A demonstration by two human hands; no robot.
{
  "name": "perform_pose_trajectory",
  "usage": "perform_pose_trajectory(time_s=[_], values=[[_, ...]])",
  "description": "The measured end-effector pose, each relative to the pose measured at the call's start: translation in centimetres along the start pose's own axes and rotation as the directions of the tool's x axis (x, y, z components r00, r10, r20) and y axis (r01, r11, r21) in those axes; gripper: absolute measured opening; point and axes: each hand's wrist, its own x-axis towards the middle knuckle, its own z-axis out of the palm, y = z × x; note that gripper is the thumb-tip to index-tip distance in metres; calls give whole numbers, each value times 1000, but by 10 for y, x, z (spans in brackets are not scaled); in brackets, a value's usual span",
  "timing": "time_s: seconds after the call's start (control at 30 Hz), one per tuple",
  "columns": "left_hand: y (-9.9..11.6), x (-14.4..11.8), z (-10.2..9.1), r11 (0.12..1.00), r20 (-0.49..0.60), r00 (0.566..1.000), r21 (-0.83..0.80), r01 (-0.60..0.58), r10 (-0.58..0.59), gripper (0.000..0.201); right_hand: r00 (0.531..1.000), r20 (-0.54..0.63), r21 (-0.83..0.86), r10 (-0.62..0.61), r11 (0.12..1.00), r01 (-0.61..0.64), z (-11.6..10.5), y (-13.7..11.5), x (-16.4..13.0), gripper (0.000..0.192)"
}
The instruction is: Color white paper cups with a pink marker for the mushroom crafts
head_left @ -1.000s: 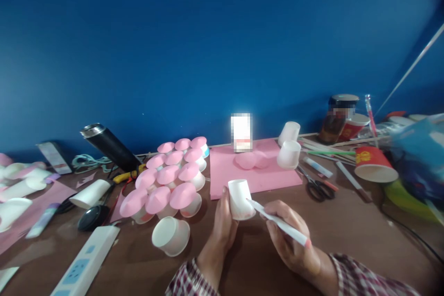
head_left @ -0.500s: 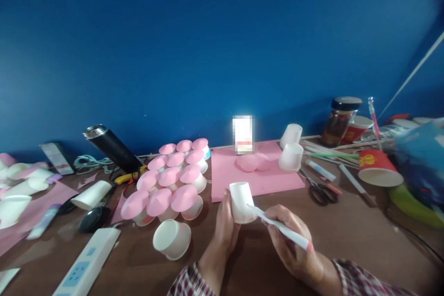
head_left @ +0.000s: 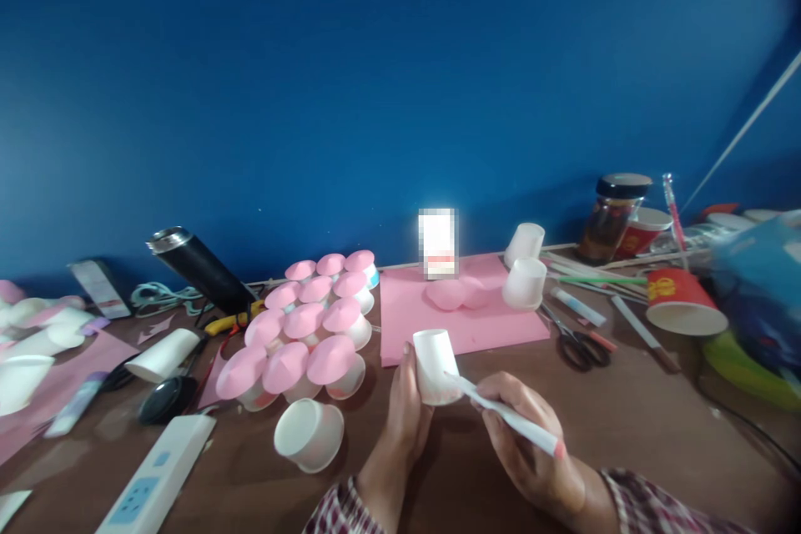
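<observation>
**White paper cup in hand, marker tip on its wall**

White paper cup (head_left: 436, 367), upside down, base up, gripped by left hand (head_left: 404, 417): thumb on the near side, other fingers wrapped behind and mostly hidden, so clamped on the cup. Cup is held just above the brown table (head_left: 626, 425), in front of the pink sheet (head_left: 463, 317). Right hand (head_left: 526, 442) fingers closed around a white marker (head_left: 510, 415), pink cap end pointing back toward the wrist, tip touching the cup's lower side wall. Cannot tell if any mark is on the cup yet; that spot is blurred.

Progress, judged from the layout: a cluster of finished-looking cups with pink cone tops (head_left: 306, 325) stands left of the hands, about a dozen, touching one another. The held cup has no pink top. A plain cup (head_left: 309, 434) lies tipped beside the cluster, two more plain cups (head_left: 524, 267) sit at the pink sheet's far right corner, and pink cut circles (head_left: 456, 292) lie on the sheet, so several look left to do.

Further out: scissors (head_left: 579, 346) right of the sheet, red paper cup (head_left: 682, 300) on its side, jar with black lid (head_left: 613, 217) by the blue wall, black flask (head_left: 197, 267) lying far left, white power strip (head_left: 156, 476) near left.
</observation>
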Motion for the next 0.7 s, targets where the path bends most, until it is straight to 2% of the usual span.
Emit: perform_pose_trajectory(time_s=[0.4,0.7], values=[[-4,3,-4,999,35,999,5,-35,35,41,999,10,28,34,999,-34,2,3,-5,14],[-4,5,-7,1000,45,999,27,-13,11,48,998,8,-22,-70,997,70,2,-4,0,14]])
